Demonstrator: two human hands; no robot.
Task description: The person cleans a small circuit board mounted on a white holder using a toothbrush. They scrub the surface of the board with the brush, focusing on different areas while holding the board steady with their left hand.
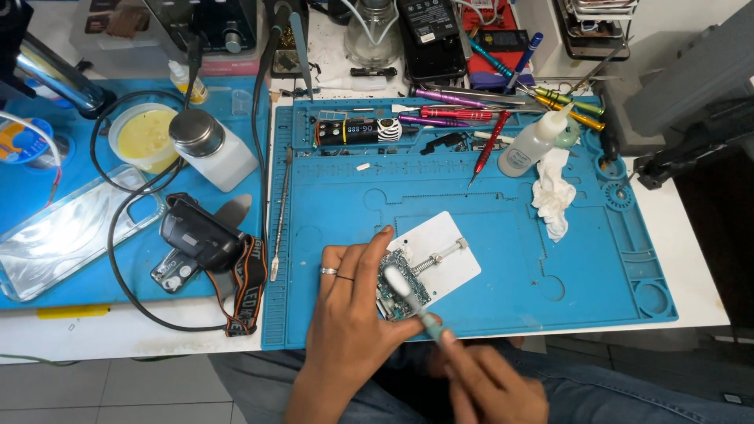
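Down near the mat's (471,196) front edge, your left hand (349,314) lies spread over the circuit board (404,286), fingers loosely open and pressing it flat rather than gripping. That board sits clamped on a white holder plate (452,251). Your right hand (487,385), blurred, is closed around a brush (412,302) whose pale head touches the board's top. Behind lie a crumpled tissue (551,192), a squeeze bottle (534,141) and several screwdrivers (455,114). A headlamp (200,239) rests left of the mat.
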